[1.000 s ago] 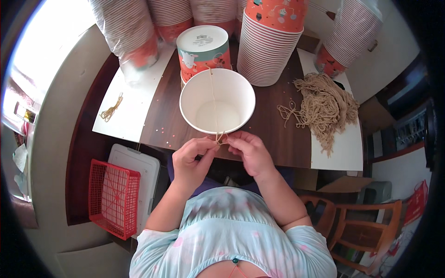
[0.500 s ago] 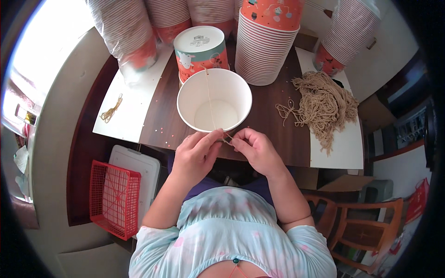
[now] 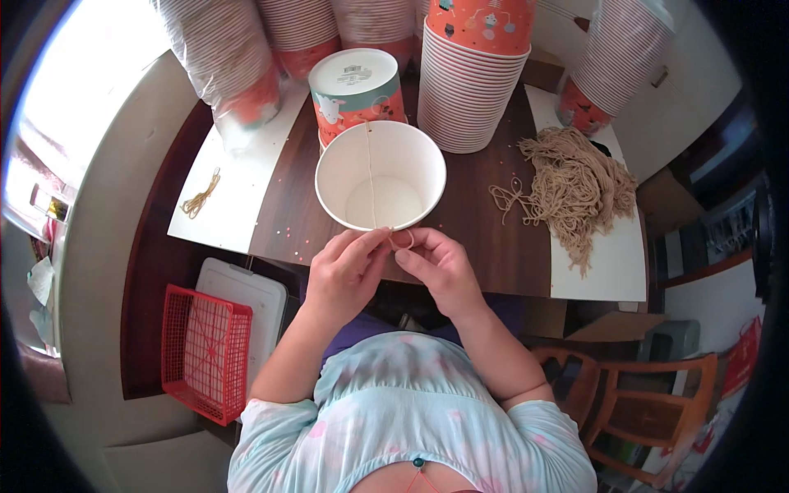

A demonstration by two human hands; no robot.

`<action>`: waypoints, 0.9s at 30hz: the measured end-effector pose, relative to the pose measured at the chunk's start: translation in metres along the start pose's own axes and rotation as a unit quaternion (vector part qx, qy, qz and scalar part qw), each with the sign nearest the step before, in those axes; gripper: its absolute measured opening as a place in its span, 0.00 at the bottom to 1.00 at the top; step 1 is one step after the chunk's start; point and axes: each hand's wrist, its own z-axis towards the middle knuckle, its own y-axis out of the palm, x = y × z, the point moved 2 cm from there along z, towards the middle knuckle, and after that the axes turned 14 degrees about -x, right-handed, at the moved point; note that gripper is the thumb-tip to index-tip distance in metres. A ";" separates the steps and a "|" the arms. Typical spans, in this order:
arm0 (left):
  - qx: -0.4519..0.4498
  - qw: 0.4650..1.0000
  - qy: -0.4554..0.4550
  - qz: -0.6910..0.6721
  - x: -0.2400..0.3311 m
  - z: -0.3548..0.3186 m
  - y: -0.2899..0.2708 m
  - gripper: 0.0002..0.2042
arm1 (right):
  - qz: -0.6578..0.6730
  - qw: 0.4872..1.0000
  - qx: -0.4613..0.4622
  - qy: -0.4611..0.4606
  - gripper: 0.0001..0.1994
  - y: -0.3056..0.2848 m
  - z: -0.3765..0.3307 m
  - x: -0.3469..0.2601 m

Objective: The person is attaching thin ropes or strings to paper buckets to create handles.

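Observation:
A large white-lined paper bucket [image 3: 382,177] stands open side up at the near part of the table. A tan cord [image 3: 371,168] runs across its mouth from a hole in the far rim to the near rim. At that near rim my left hand [image 3: 349,261] pinches the cord between thumb and fingers. Close against it, my right hand [image 3: 436,261] is closed on the cord's end, which forms a small loop between the two hands. The fingertips hide just how the cord passes through the rim.
Behind the bucket sits an upturned printed bucket [image 3: 357,82], beside a tall stack of buckets [image 3: 468,90]. More wrapped stacks [image 3: 218,57] line the back. A heap of tan cords [image 3: 575,185] lies right, a small cord bundle [image 3: 200,197] left. A red basket [image 3: 205,353] is below left.
My right hand has shifted slightly left, nearer my left hand. A small loop of cord now shows between the fingers, and the bucket's near rim has moved up a little.

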 end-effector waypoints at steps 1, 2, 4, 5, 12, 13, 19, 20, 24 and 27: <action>0.003 1.000 0.011 0.012 0.001 0.000 0.000 0.14 | -0.013 1.000 0.020 -0.013 0.11 0.001 0.001 0.003; 0.003 1.000 0.011 0.012 0.001 0.001 0.001 0.14 | -0.013 1.000 0.021 -0.013 0.11 0.002 0.002 0.005; 0.006 1.000 0.008 -0.001 0.001 0.000 0.001 0.14 | 0.005 0.999 0.044 -0.014 0.10 0.005 0.003 0.009; 0.007 1.000 0.006 -0.001 0.001 -0.001 0.001 0.14 | 0.005 0.999 0.043 -0.013 0.10 0.006 0.004 0.009; -0.001 0.995 -0.039 -0.091 0.001 -0.004 0.003 0.13 | 0.076 0.996 0.035 0.000 0.07 0.008 0.003 0.006; 0.010 0.993 -0.040 -0.110 -0.001 -0.005 0.004 0.12 | 0.073 0.996 0.043 -0.008 0.07 0.007 0.003 0.008; 0.031 0.963 -0.166 -0.210 -0.005 -0.022 0.009 0.07 | 0.256 0.964 0.031 0.057 0.07 -0.004 0.003 0.013; 0.032 0.963 -0.167 -0.211 -0.005 -0.022 0.010 0.07 | 0.256 0.965 0.031 0.058 0.07 -0.005 0.003 0.013; 0.026 0.912 -0.203 -0.355 0.002 -0.010 0.013 0.05 | 0.189 0.980 0.016 0.065 0.06 -0.003 0.000 0.012; 0.004 0.909 -0.216 -0.355 0.004 -0.004 0.012 0.06 | 0.127 0.990 0.030 0.061 0.06 0.000 -0.002 0.008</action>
